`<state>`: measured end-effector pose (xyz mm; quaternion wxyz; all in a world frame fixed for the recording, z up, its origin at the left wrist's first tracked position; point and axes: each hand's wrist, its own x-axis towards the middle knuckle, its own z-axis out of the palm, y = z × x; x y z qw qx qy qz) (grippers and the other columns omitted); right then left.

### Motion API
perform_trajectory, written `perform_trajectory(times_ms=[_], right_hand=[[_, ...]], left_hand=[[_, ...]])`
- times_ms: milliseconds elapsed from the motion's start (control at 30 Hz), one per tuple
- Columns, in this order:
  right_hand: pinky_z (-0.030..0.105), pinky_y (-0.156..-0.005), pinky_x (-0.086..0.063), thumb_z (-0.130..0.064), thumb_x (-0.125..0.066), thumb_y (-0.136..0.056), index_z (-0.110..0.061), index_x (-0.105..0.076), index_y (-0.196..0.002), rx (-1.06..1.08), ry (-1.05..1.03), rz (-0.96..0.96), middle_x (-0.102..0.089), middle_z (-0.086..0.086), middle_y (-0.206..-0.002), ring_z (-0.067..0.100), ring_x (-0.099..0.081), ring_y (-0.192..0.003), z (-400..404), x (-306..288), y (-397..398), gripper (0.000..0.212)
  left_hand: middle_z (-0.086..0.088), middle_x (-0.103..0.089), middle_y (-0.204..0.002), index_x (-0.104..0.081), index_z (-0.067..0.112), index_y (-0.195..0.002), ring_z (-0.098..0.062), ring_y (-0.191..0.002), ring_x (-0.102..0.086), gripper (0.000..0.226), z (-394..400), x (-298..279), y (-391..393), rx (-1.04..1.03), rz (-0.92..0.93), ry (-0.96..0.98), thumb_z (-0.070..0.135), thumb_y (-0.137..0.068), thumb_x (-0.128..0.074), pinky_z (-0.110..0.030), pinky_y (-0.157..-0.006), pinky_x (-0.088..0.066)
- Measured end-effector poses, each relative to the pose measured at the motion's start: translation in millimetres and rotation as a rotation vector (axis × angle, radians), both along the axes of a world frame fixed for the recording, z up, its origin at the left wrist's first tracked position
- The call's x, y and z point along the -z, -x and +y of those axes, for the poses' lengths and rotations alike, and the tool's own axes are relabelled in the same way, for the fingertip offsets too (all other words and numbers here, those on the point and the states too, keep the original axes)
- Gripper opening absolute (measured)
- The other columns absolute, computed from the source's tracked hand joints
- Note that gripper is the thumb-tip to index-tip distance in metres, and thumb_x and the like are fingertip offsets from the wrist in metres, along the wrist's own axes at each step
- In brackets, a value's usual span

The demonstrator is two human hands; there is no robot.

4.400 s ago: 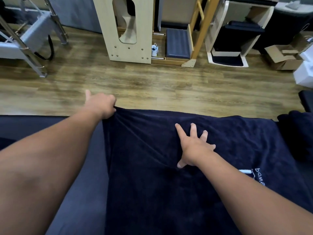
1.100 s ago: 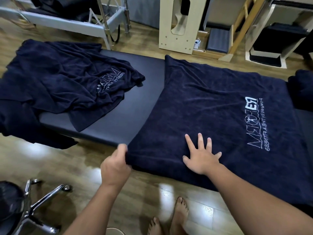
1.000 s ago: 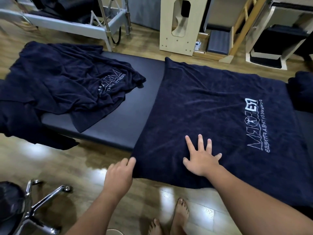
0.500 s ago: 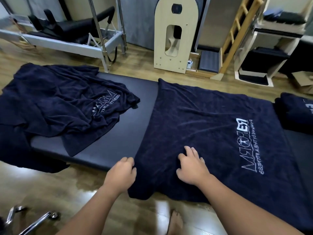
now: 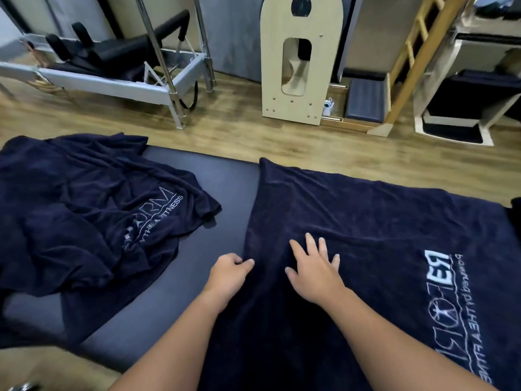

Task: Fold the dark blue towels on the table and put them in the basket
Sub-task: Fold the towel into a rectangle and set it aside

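A dark blue towel [image 5: 366, 221] with white lettering lies spread flat over the right part of the padded table [image 5: 220, 193]. My left hand [image 5: 228, 273] rests at the towel's left edge, fingers curled against the cloth. Flat on the towel just to its right lies my right hand [image 5: 313, 269], fingers spread, palm down. A second dark blue towel [image 5: 84, 213] lies crumpled on the table's left part and hangs over the near edge. No basket is in view.
Wooden floor runs beyond the table. A metal-framed exercise bed [image 5: 112, 71] stands at the back left, a pale wooden arched unit [image 5: 298, 66] at the back middle, a wooden ladder [image 5: 408, 66] and white shelving [image 5: 465, 108] at the back right. A dark bundle [image 5: 516, 210] shows at the right edge.
Both hands have slid from the towel's near edge farther up its left side. My right hand's fingers have spread flat again. The view has tilted up; the floor by my feet is out of sight.
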<state>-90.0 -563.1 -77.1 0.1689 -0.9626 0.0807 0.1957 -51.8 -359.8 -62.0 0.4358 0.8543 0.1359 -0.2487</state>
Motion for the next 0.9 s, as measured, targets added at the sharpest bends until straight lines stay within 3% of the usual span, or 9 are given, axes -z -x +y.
perform_trajectory(times_ms=[133,200,267,333,467,533,633,733,900], right_hand=[[0.071,-0.117,-0.003,-0.041,-0.04,-0.105,-0.037,-0.015,-0.156,-0.075,0.012,-0.041,0.01,-0.001,-0.168,0.039,0.016,-0.152,-15,5,-31,0.057],[0.072,-0.116,-0.005,-0.039,-0.041,-0.105,-0.037,-0.017,-0.155,-0.062,0.034,-0.056,0.009,-0.002,-0.167,0.04,0.013,-0.152,-17,7,-41,0.056],[0.074,-0.115,-0.008,-0.04,-0.044,-0.103,-0.038,-0.018,-0.155,-0.048,0.067,-0.049,0.011,-0.002,-0.166,0.041,0.01,-0.151,-16,8,-48,0.058],[0.075,-0.113,-0.011,-0.042,-0.047,-0.101,-0.039,-0.019,-0.153,-0.042,0.088,-0.037,0.011,-0.001,-0.166,0.041,0.007,-0.15,-14,7,-53,0.06],[0.074,-0.114,-0.01,-0.044,-0.049,-0.101,-0.04,-0.017,-0.154,-0.03,0.104,-0.025,0.011,-0.003,-0.167,0.039,0.008,-0.151,-12,6,-53,0.062],[0.073,-0.115,-0.009,-0.044,-0.049,-0.101,-0.041,-0.017,-0.154,-0.016,0.099,-0.018,0.012,-0.004,-0.167,0.038,0.01,-0.152,-11,5,-51,0.062],[0.073,-0.115,-0.009,-0.044,-0.048,-0.101,-0.042,-0.016,-0.154,-0.003,0.097,0.0,0.013,-0.005,-0.167,0.036,0.011,-0.152,-9,5,-51,0.062],[0.074,-0.115,-0.007,-0.04,-0.048,-0.101,-0.043,-0.015,-0.153,0.021,0.098,0.034,0.015,-0.007,-0.167,0.036,0.013,-0.152,-5,3,-55,0.062],[0.078,-0.111,-0.009,-0.024,-0.049,-0.097,-0.04,-0.018,-0.151,0.062,0.101,0.066,0.014,-0.005,-0.167,0.039,0.014,-0.152,4,1,-61,0.064]], left_hand=[[-0.013,-0.067,-0.072,-0.068,0.002,-0.078,-0.027,-0.068,-0.062,0.016,-23,-2,-52,-0.247,0.087,0.308,0.016,-0.082,-0.061,-0.039,-0.063,-0.052],[-0.022,-0.074,-0.083,-0.073,-0.001,-0.079,-0.037,-0.071,-0.07,0.02,-28,5,-72,-0.243,0.135,0.332,-0.001,-0.08,-0.053,-0.053,-0.069,-0.061],[-0.023,-0.075,-0.087,-0.077,0.005,-0.081,-0.042,-0.08,-0.073,0.024,-31,12,-85,-0.142,0.155,0.276,-0.006,-0.082,-0.056,-0.062,-0.075,-0.06],[-0.022,-0.076,-0.087,-0.079,0.008,-0.081,-0.037,-0.079,-0.074,0.014,-36,16,-93,-0.061,0.159,0.259,0.002,-0.086,-0.067,-0.052,-0.075,-0.062],[-0.016,-0.076,-0.078,-0.079,0.008,-0.077,-0.025,-0.063,-0.071,0.018,-54,12,-102,0.053,0.13,0.265,0.014,-0.093,-0.071,-0.03,-0.053,-0.054],[-0.01,-0.075,-0.07,-0.077,0.008,-0.073,-0.023,-0.06,-0.07,0.024,-60,12,-103,0.101,0.064,0.186,0.006,-0.092,-0.063,-0.03,-0.051,-0.054],[-0.004,-0.065,-0.056,-0.068,0.008,-0.06,-0.016,-0.048,-0.055,0.03,-59,14,-102,0.071,0.03,0.146,0.011,-0.09,-0.063,-0.026,-0.045,-0.042],[-0.007,-0.074,-0.067,-0.076,0.007,-0.072,-0.015,-0.053,-0.063,0.028,-54,12,-106,0.079,0.078,0.238,0.024,-0.093,-0.07,-0.024,-0.045,-0.045],[-0.012,-0.071,-0.066,-0.071,0.007,-0.067,-0.015,-0.055,-0.059,0.03,-61,22,-107,0.178,-0.044,0.135,0.029,-0.087,-0.07,-0.04,-0.054,-0.056]])
